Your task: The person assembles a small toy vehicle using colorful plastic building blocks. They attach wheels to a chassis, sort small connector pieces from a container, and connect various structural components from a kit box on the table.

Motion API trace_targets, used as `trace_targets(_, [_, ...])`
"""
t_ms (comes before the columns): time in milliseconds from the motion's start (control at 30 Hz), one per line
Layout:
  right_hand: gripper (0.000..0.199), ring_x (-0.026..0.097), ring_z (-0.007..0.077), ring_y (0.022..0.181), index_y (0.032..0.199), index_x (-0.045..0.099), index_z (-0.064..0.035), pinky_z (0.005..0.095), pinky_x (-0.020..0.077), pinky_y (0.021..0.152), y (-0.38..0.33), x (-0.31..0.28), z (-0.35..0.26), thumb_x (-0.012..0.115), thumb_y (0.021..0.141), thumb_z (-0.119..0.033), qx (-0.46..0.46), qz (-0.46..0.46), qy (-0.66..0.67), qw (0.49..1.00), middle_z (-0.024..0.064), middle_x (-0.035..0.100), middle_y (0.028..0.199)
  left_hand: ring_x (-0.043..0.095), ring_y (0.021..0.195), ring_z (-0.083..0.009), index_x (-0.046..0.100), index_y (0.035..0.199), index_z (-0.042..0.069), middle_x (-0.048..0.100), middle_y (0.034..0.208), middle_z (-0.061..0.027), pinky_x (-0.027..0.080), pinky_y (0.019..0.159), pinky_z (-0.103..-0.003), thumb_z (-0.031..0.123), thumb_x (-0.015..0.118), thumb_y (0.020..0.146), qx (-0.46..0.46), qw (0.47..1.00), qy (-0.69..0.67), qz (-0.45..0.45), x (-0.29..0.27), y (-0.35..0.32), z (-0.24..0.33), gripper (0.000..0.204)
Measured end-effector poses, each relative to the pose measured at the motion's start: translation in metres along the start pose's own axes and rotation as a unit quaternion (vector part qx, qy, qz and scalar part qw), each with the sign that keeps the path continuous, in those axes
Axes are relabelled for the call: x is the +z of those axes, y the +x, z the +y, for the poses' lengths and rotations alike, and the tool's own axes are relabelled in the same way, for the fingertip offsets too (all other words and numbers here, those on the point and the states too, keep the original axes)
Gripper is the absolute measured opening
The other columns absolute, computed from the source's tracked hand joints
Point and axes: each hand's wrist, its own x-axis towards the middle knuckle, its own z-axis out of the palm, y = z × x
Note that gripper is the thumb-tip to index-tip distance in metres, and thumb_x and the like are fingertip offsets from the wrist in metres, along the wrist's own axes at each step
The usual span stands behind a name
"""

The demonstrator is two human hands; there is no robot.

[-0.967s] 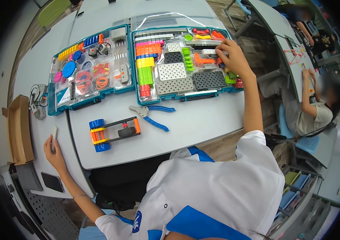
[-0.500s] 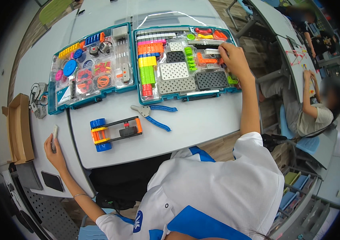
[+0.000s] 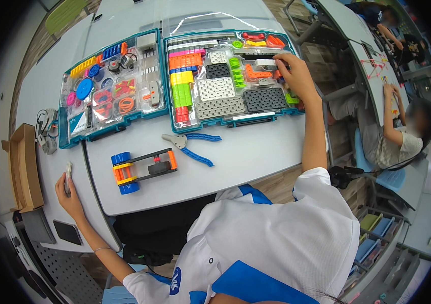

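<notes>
My left hand (image 3: 69, 197) is closed around a slim light grey bar (image 3: 68, 172) above the side table at the left. At the right side of an open teal parts case (image 3: 233, 125), my right hand (image 3: 296, 76) pinches the end of a short light grey beam (image 3: 265, 63) over the tray. Orange connectors (image 3: 258, 73) and bright green pieces (image 3: 237, 72) lie in the compartments by these fingers. On the table before me rests a small built vehicle frame (image 3: 144, 168) with blue wheels. Blue-handled pliers (image 3: 189, 144) lie spread beside it.
A second teal case (image 3: 114, 133) holds wheels, motors and small parts. To the left are a cardboard box (image 3: 25, 169), a dark phone (image 3: 67, 231) and a white power strip with cables (image 3: 47, 131). Another person (image 3: 398, 131) sits at a table on the right.
The cases, vehicle and pliers appear slightly further left in the view. Both hands keep nearly the same places and grips.
</notes>
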Motion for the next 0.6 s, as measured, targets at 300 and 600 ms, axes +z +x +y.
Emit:
trace_targets(300, [0.020,0.067,0.0274,0.091,0.103,0.069,0.0015,0.0339,0.0506,0.083,-0.001,-0.008,0.007,0.063,0.094,-0.015,0.012,0.011,0.050,0.999,0.0149,0.071,0.100,0.059,0.109,-0.0235,0.065,0.122,-0.001,0.063,0.116,-0.0115,0.044,0.098,-0.035,0.011,0.062,0.096,-0.008,1.000,-0.011,-0.004,-0.001,0.001,0.008,0.028])
trace_targets(600, [0.018,0.067,0.0261,0.094,0.101,0.070,0.0020,0.0334,0.0494,0.086,0.002,-0.007,0.009,0.064,0.093,-0.013,-0.019,0.035,0.036,0.999,0.0142,0.070,0.100,0.060,0.094,-0.0212,0.065,0.126,0.004,0.064,0.105,-0.0102,0.048,0.087,-0.035,0.005,0.070,0.088,0.017,0.999,-0.028,0.044,-0.002,-0.002,0.017,0.038])
